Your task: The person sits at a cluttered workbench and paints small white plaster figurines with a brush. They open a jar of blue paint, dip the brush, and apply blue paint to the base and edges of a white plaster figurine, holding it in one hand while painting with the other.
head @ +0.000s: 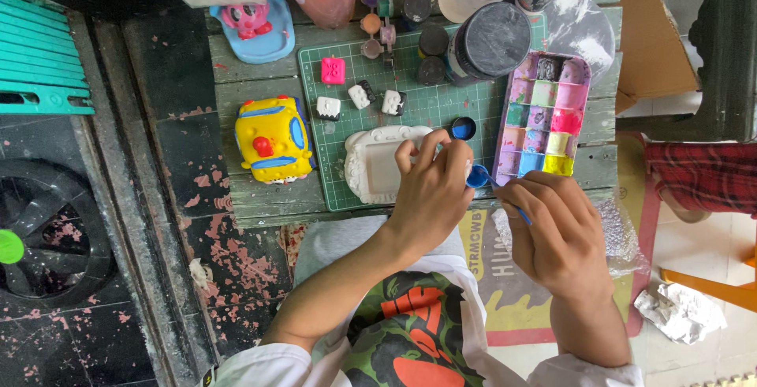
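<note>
Beside the paint palette [544,115], left hand [430,194] fingers pinch a blue pot [477,175]; right hand [556,229] fingers grip a brush [505,198].

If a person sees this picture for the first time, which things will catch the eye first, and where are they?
Probably the yellow toy car, bright at the left edge of the green mat. Next the paint palette of pink, green and yellow squares, on the right. In the middle, the left hand holds a small blue pot over a white plaster piece, and the right hand holds a brush.
</note>
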The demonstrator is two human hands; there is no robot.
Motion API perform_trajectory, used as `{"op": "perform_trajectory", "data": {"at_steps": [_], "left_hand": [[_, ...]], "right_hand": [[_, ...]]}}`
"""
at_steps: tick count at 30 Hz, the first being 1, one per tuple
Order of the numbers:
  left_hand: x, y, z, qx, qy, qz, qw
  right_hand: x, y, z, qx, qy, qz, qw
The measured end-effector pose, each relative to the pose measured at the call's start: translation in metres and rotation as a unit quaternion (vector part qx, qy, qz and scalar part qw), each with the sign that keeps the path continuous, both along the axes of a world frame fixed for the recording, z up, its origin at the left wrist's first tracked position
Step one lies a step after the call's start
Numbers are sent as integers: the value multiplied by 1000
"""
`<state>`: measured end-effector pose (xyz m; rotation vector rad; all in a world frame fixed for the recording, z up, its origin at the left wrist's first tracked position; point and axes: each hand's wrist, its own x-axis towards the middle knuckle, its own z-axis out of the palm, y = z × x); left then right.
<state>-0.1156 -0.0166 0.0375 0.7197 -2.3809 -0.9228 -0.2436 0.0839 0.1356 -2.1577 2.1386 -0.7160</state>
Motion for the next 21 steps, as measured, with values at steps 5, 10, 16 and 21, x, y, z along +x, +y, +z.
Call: {"op": "perform_trajectory", "data": {"at_steps": [5,10,16,21], "left_hand": [[1,-1,-1,8,-4,1,1000],[3,-1,1,11,1,0,1000],[2,-2,2,10,4,-6,1000],[1,-2,3,2,-7,-12,1000]], "right_hand": [[1,-1,0,4,-29,25,999],[2,-3,-1,20,-50,4,999],[-3,-4,-3,3,-59,-15,998],[-4,-4,-2,-11,-84,-16,996]]}}
